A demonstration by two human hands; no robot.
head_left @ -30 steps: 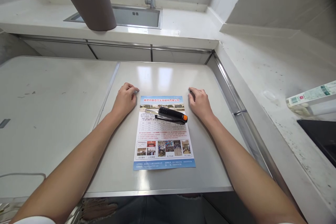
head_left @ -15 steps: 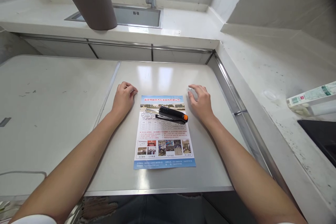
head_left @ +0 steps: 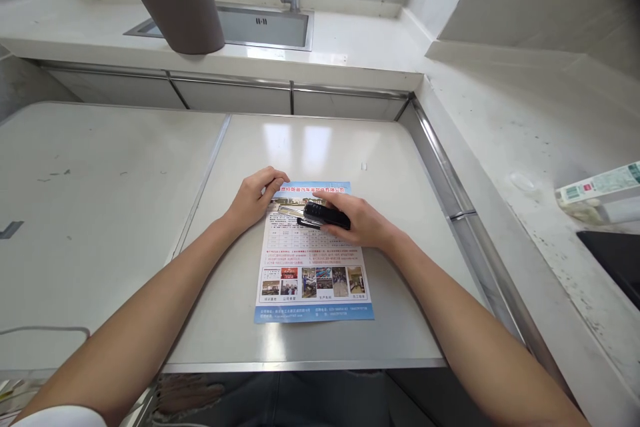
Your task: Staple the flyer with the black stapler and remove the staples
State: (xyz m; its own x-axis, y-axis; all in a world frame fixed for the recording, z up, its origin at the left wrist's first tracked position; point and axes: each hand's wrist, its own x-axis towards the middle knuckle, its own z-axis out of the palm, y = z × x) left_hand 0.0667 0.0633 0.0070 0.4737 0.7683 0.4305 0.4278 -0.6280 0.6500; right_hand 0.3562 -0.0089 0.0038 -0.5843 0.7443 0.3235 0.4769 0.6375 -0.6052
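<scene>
The right hand is closed around the rear end of a black plastic stapler, thumb on one side and fingers on the other. The stapler lies across the far half of a printed paper flyer with blue borders, its slim silvery end pointing towards the surface's left edge. The left hand, fingers bent in a narrow curl, rests at the flyer's far left corner; whether it pinches the paper I cannot tell. The flyer lies on the glossy off-white table, closer to its near edge than its far one. Beyond the far edge, a rectangular steel sink is partly hidden by a brown column; its bottom is out of sight.
</scene>
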